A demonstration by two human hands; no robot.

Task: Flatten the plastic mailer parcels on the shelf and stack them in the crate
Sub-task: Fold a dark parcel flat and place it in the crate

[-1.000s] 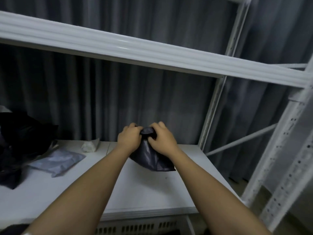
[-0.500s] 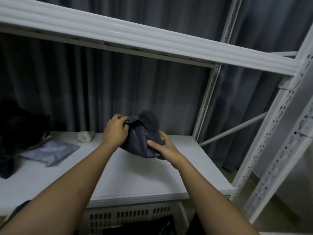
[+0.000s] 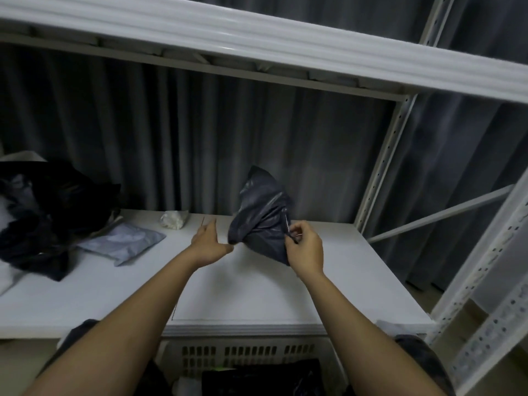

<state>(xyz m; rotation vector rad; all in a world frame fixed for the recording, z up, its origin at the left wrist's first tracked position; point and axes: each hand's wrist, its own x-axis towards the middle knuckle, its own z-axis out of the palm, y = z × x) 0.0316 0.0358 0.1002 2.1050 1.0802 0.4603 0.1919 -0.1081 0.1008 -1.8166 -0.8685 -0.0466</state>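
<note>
**Left grip released, mailer now hanging from one hand**

Half a second ago: both hands on the dark mailer parcel (image 3: 261, 215), left bunched at its top corner, right under its lower edge. Now only pinched by the right hand (image 3: 304, 248) at the parcel's right edge, thumb and fingers curled tight on the plastic. Left hand (image 3: 210, 242) let go: fingers straight and loosely together, palm turned inward, thumb tip just beside the parcel's lower left corner, contact impossible to confirm. Parcel held upright and crumpled, above the rear of the white shelf (image 3: 257, 292), not yet laid down. Probably a regrip, readying the open palm to press and smooth. Flattening still ahead; crate (image 3: 245, 352) below the shelf front edge, already holding dark parcels. More mailers waiting at far left (image 3: 123, 244).
</note>
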